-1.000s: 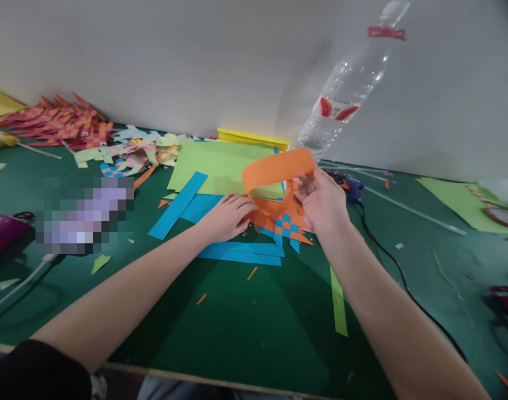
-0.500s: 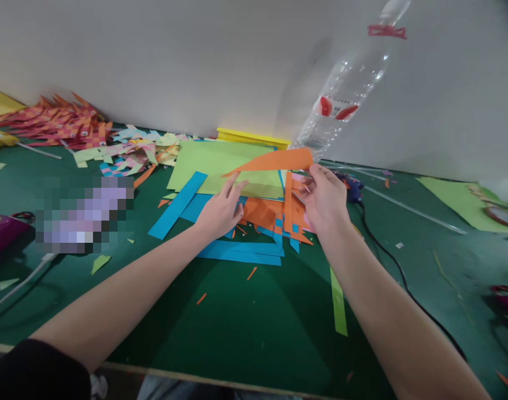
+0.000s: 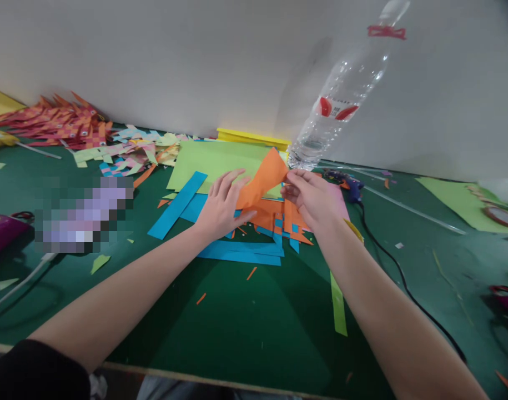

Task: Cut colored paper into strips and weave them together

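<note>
Paper (image 3: 265,176), orange and bent, rises above the worktop (image 3: 254,333), pinched at one corner by our right hand (image 3: 311,195); our left hand (image 3: 220,208) hangs splayed beside it. One checked piece (image 3: 295,228) looks woven; blue strips (image 3: 178,205) lie loose, unwoven.

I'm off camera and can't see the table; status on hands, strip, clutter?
Right hand pinches orange strip at its upper end. Left hand open beside lower end, contact unclear. Strip bent. Blue strips near left hand.
</note>
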A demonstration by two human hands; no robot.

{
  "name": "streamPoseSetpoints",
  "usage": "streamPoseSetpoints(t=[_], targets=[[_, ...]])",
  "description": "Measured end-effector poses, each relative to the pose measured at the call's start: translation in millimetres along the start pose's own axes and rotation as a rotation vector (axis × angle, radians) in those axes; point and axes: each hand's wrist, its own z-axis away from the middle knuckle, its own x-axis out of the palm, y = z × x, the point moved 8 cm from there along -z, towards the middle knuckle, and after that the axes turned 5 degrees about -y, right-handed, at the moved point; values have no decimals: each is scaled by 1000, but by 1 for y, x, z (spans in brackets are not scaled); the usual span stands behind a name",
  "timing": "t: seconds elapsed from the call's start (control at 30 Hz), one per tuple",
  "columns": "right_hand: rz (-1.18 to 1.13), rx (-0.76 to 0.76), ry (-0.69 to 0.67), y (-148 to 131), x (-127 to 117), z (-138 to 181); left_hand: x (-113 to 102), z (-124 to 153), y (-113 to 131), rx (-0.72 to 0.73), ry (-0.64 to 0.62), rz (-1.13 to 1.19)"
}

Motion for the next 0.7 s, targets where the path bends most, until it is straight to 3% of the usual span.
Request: streamPoseSetpoints(t=[0.27, 0.37, 0.5, 0.7], targets=[[-86, 25, -282, -1, 24, 5, 18, 0, -9, -49, -159, 62], [-97, 24, -371, -2, 31, 9, 20, 0, -11, -66, -158, 90], [-114, 33, -427, -4, 37, 14, 18, 0, -18, -113, -112, 157], [-157, 99, -468, -2, 45, 21, 17, 0, -11, -25, -111, 153]])
